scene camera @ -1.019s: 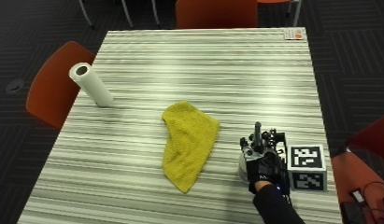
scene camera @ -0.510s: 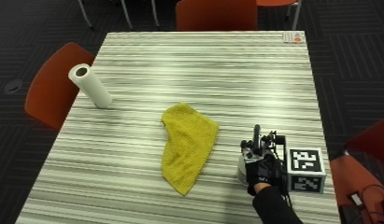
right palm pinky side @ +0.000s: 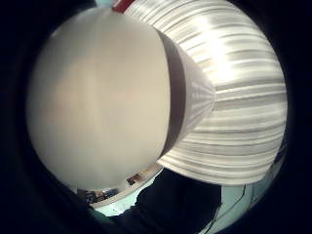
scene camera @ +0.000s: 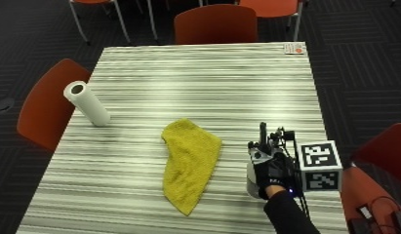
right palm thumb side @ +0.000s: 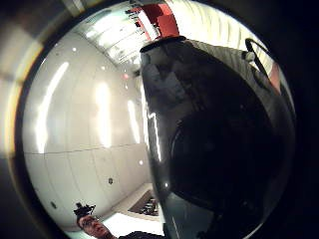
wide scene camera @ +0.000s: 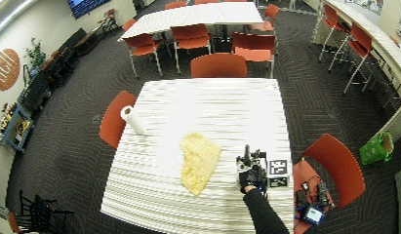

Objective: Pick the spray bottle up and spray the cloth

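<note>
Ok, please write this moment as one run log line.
gloved right hand: grips white spray bottle | bottle: on striped table | yellow cloth: flat, unsprayed

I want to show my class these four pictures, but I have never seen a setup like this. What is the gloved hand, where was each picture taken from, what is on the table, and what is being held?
No robot here: a person's right hand in a black glove with small cameras on its palm. The two round pictures come from those cameras; the other two look down at the striped table from outside, one wider. On the table lie a yellow cloth and an upright paper towel roll. The hand grips a white spray bottle standing beside the cloth; its pale body fills one palm view.
</note>
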